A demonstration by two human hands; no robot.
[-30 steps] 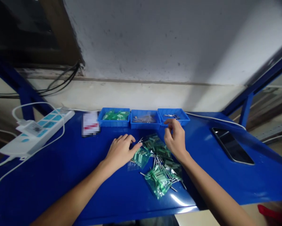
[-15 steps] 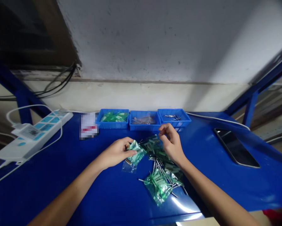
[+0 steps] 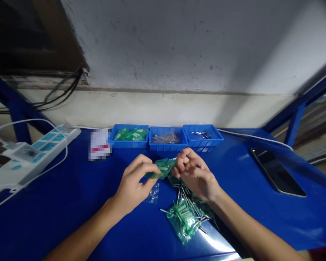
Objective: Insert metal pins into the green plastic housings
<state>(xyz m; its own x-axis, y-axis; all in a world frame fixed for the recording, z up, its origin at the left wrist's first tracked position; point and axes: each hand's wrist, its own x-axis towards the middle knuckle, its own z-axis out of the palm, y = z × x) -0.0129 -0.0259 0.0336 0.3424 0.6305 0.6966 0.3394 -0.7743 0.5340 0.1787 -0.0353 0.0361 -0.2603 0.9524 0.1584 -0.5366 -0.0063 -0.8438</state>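
My left hand [image 3: 135,183] pinches a small green plastic bag [image 3: 165,167] between thumb and fingers, lifted a little over the table. At the bag's right end is my right hand [image 3: 195,174], its fingers curled in; what they hold, if anything, is hidden. Below the hands lies a pile of green bags [image 3: 183,219] holding pale strips, mixed with loose thin metal rods [image 3: 183,192]. A small clear bag [image 3: 153,194] rests on the table under my left hand.
Behind the hands stand three blue bins: one with green bags [image 3: 131,134], one with clear bags [image 3: 165,138], one with metal pieces [image 3: 202,135]. A phone [image 3: 277,172] lies right; a blurred white card [image 3: 100,145] and a power strip [image 3: 40,156] are left.
My left hand has closed on a green bag from the pile and raised it. My right hand has moved left and down from near the bins to the bag's edge.
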